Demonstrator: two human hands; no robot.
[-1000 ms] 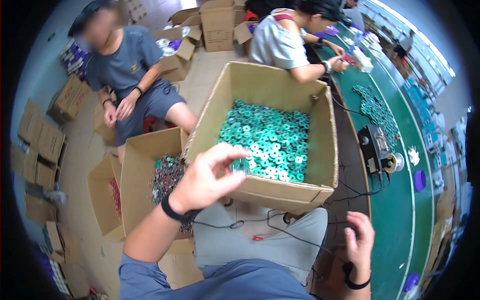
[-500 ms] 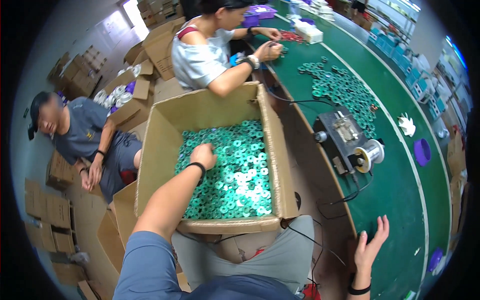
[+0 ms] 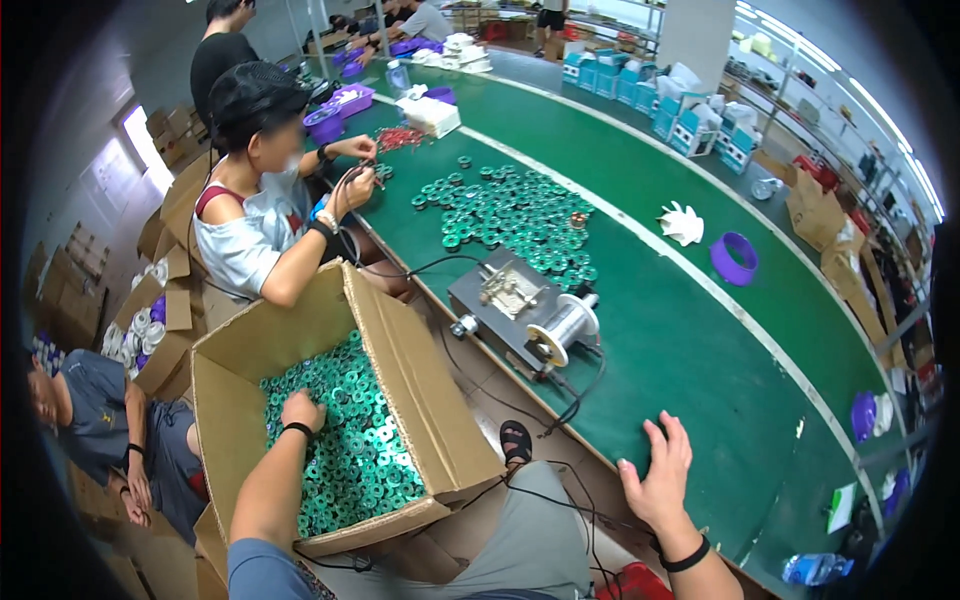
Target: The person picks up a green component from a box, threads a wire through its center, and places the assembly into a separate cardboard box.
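Note:
A large cardboard box (image 3: 420, 390) stands in front of me, filled with small green ring-shaped parts (image 3: 350, 465). My left hand (image 3: 303, 410) is down inside it, on top of the parts. Its fingers are curled, and what they hold, if anything, is hidden. My right hand (image 3: 660, 475), empty with its fingers apart, is at the near edge of the green worktable (image 3: 720, 370). Farther along the table lies a spread of similar green rings (image 3: 520, 215). Between that spread and my right hand sits a dark soldering unit (image 3: 505, 300) with a spool of wire (image 3: 565, 328).
A co-worker (image 3: 250, 190) handles a small part at the table, left of the rings; another person (image 3: 105, 420) sits left of the box. Beyond the soldering unit lie a white fan wheel (image 3: 681, 224) and a purple ring (image 3: 734, 258). Black cables (image 3: 575, 400) hang over the table edge.
My view has swung to the right, so the box now appears farther left and more of the table shows. My left hand stays in the box; my right hand remains open by the table edge.

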